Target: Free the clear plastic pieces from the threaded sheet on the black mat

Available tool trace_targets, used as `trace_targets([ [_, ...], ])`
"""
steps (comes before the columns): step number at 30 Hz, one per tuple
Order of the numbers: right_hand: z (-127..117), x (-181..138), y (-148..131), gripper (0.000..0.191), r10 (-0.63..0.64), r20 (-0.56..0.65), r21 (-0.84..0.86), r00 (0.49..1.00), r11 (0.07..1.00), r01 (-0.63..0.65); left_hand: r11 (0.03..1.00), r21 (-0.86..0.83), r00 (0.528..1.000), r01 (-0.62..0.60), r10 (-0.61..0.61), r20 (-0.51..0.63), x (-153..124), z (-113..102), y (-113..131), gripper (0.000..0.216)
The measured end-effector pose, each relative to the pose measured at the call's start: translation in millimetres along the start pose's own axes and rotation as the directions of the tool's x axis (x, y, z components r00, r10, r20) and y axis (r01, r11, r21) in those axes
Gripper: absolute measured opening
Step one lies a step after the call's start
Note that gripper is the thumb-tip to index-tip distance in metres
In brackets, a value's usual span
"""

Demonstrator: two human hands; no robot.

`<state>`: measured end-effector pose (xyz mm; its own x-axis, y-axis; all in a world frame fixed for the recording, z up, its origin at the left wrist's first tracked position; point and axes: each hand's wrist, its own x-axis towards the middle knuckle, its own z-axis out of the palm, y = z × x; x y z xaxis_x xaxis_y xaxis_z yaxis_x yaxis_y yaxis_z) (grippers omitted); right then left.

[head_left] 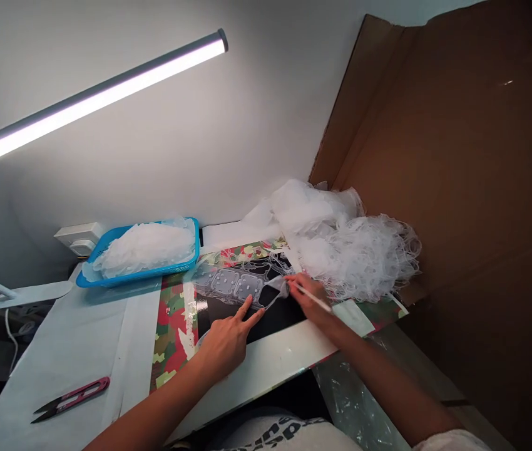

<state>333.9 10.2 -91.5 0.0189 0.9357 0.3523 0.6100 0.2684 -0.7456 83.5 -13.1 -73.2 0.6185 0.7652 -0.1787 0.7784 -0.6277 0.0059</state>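
Note:
A clear plastic sheet with cut-out shapes (238,283) lies on a black mat (275,316) over a camouflage-pattern board. My left hand (226,338) presses flat on the mat, two fingers spread and touching the sheet's near edge. My right hand (308,295) pinches a thin white stick-like tool (315,298) and a strip of the clear film (278,287) peeling off the sheet. A heap of white plastic offcuts (350,244) sits just behind my right hand.
A blue tray (186,266) piled with clear plastic pieces stands at the back left. Red thread snips (71,399) lie at the front left on white paper. A lamp bar (101,94) hangs overhead, and a cardboard wall (458,156) closes the right side.

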Motion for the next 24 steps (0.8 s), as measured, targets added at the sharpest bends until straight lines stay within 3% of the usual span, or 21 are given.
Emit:
trace_targets([
  [2,-13.7,-0.6,6.6,0.023,0.212,-0.207,0.098,0.955,0.976,-0.195,0.999,-0.042,1.0,-0.003,0.003,-0.002,-0.7,-1.7,-3.0,0.082],
  [4,-21.2,-6.4,9.2,0.028,0.301,-0.261,0.207,0.917,0.946,-0.251,0.989,-0.147,1.0,-0.002,0.003,0.007,2.8,-7.5,-9.7,0.082],
  [7,-17.9,-22.7,-1.1,0.031,0.239,-0.137,0.241,0.961,0.949,-0.202,0.86,-0.51,0.999,0.004,-0.027,-0.038,21.7,-22.3,-24.1,0.058],
  [9,-11.1,-33.5,-14.9,0.028,0.163,-0.021,0.197,0.986,0.968,-0.156,0.632,-0.774,0.995,0.028,-0.095,-0.042,42.7,-31.0,-31.7,0.033],
  [11,-5.6,-39.4,-27.8,0.022,0.091,0.088,0.166,0.992,0.981,-0.105,0.401,-0.912,0.992,0.09,-0.119,0.046,65.4,-34.3,-34.6,0.034],
  [13,-3.2,-37.7,-33.9,0.02,0.046,0.193,0.176,0.98,0.981,-0.08,0.3,-0.942,0.988,0.153,-0.079,0.135,84.5,-31.5,-32.6,0.04],
  [18,-3.9,-4.7,-17.3,0.026,0.174,0.216,0.344,0.961,0.908,-0.241,0.363,-0.921,0.99,0.14,-0.034,0.138,99.1,-18.1,-22.4,0.023],
  [21,-2.7,16.8,-5.9,0.029,0.201,0.291,0.368,0.935,0.879,-0.304,0.413,-0.907,0.997,0.081,-0.039,0.071,92.5,-17.4,-19.0,0.018],
  [24,1.1,27.5,-3.4,0.032,0.227,0.376,0.293,0.898,0.891,-0.348,0.531,-0.847,0.997,-0.016,-0.053,-0.052,84.9,-20.1,-13.7,0.015],
])
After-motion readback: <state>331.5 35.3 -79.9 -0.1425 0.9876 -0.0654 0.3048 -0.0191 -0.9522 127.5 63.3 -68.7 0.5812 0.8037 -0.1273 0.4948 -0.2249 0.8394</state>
